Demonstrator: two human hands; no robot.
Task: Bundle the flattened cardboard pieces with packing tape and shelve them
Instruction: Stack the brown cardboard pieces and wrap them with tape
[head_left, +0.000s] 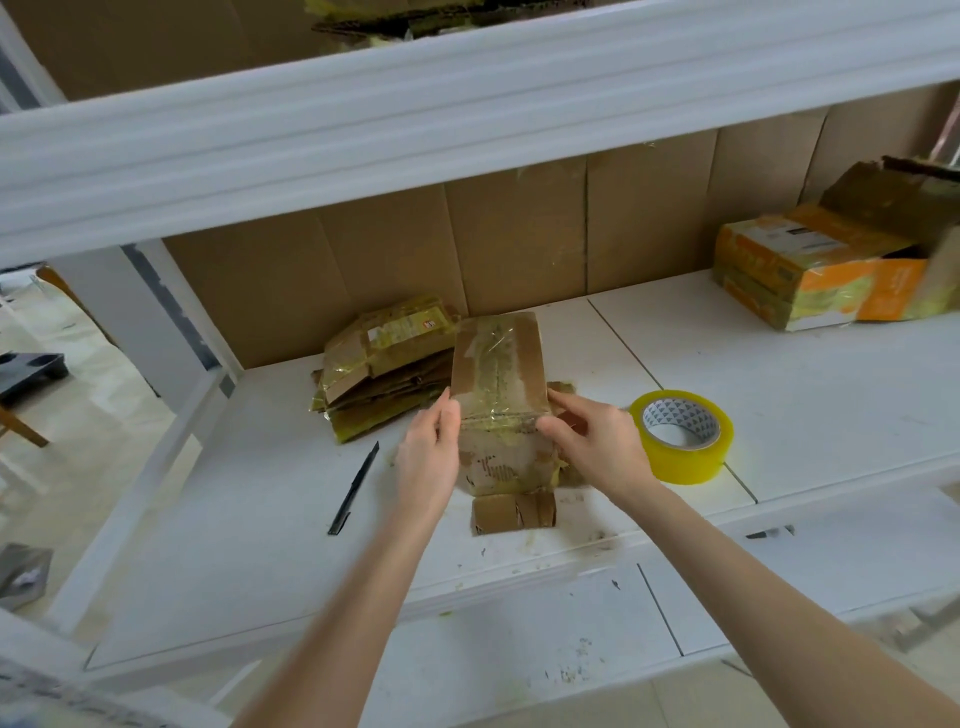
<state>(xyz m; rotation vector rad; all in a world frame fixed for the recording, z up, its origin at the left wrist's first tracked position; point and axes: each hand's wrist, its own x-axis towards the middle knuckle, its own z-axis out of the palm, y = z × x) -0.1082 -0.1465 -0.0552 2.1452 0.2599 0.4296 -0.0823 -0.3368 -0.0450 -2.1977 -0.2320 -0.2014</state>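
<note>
Left hand (428, 457) and right hand (597, 447) forward, fingers (450, 415) curled.

Yellow tape roll (685, 463), its white core patterned with grey triangles; left of it the brown cardboard piece (498, 364) I hold, farther left a black pen (355, 488).

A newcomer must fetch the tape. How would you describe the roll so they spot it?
On the white shelf, look just right of the right hand gripping a cardboard piece. The tape roll lies flat near the front edge, the only round, translucent yellow thing there.
</note>
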